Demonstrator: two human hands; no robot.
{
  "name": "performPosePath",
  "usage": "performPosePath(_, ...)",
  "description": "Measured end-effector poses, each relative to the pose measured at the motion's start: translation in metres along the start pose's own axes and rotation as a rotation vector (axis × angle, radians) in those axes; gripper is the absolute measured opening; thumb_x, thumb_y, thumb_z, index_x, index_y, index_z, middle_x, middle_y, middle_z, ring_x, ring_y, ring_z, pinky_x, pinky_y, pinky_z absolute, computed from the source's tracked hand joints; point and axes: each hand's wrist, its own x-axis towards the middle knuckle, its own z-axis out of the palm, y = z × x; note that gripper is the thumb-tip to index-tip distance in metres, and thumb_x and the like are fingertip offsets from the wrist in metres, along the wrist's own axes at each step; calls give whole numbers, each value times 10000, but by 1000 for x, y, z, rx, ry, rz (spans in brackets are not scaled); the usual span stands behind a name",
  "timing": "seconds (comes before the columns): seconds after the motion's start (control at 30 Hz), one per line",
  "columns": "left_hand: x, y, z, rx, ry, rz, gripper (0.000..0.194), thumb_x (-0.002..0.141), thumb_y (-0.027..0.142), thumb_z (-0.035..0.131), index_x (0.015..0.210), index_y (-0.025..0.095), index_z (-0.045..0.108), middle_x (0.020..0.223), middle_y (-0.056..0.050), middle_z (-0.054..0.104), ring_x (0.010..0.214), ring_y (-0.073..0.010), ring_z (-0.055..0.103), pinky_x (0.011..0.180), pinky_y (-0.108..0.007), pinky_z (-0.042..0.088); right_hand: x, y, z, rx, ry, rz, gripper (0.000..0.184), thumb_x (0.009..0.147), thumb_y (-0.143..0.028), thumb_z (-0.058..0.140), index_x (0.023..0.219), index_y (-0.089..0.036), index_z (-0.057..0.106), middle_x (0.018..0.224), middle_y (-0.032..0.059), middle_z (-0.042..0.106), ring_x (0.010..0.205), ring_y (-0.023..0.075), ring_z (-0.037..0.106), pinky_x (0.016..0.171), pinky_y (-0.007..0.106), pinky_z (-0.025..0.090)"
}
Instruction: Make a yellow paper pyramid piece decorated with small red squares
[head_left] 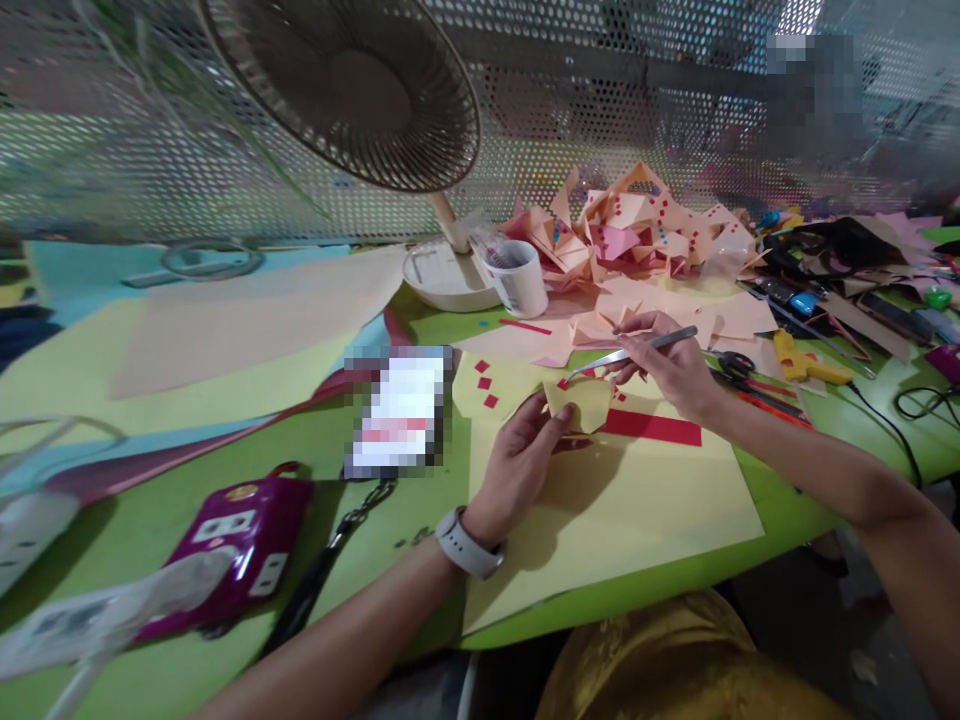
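Observation:
My left hand [529, 445] pinches a small folded piece of pale yellow paper [589, 405] between thumb and fingers. Metal tweezers [637, 350] sit in my right hand [660, 365], their tips touching a small red paper square [562, 383] on the folded piece. Under both hands lies a large yellow sheet [637, 520]. A red paper strip [652, 427] rests on it, just right of the folded piece. Left of the folded piece, another yellow paper piece [491, 370] carries several red squares in a column.
A phone [401, 410] and a purple power socket [232, 545] lie to the left. Behind stand a fan [360, 90], a white mug [517, 280] and a heap of folded peach paper [637, 225]. Scissors [733, 365] and a yellow glue gun [802, 360] are at the right.

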Motion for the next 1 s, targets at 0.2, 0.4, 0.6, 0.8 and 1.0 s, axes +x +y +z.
performPosePath(0.2, 1, -3, -2, 14, -7, 10, 323, 765, 465, 759, 934, 200, 687, 823, 3, 649, 675, -135, 633, 631, -270, 610, 0, -3, 1, 14, -5, 1, 442, 766, -504, 729, 940, -164, 505, 667, -20, 675, 539, 114, 673, 514, 217, 547)
performPosePath(0.4, 2, -8, -4, 1, 31, 24, 333, 733, 452, 785, 949, 208, 711, 980, -21, 689, 809, -165, 648, 715, -283, 607, -2, -7, 1, 37, -17, 9, 448, 753, -497, 743, 934, -161, 508, 659, -30, 664, 559, 119, 688, 535, 222, 575)
performPosePath(0.6, 1, -9, -8, 78, 45, 46, 278, 758, 452, 761, 851, 195, 712, 837, -16, 677, 769, -167, 631, 687, -257, 568, -5, -8, 2, 13, -47, 2, 434, 783, -505, 725, 939, -166, 505, 687, -33, 662, 548, 105, 679, 544, 222, 580)
performPosePath(0.8, 0, -4, -4, 82, 46, 60, 278, 753, 440, 761, 883, 201, 705, 828, -16, 684, 756, -168, 626, 660, -254, 538, -2, -2, -2, 1, -100, -8, 415, 800, -508, 712, 956, -186, 500, 719, -41, 659, 577, 97, 687, 537, 203, 572)
performPosePath(1.0, -2, 1, -4, 130, 2, 89, 237, 773, 419, 736, 869, 205, 703, 796, -17, 695, 744, -177, 626, 672, -266, 519, 0, -3, -6, -11, -147, 0, 392, 815, -477, 706, 961, -174, 504, 717, -38, 655, 577, 94, 686, 526, 192, 564)
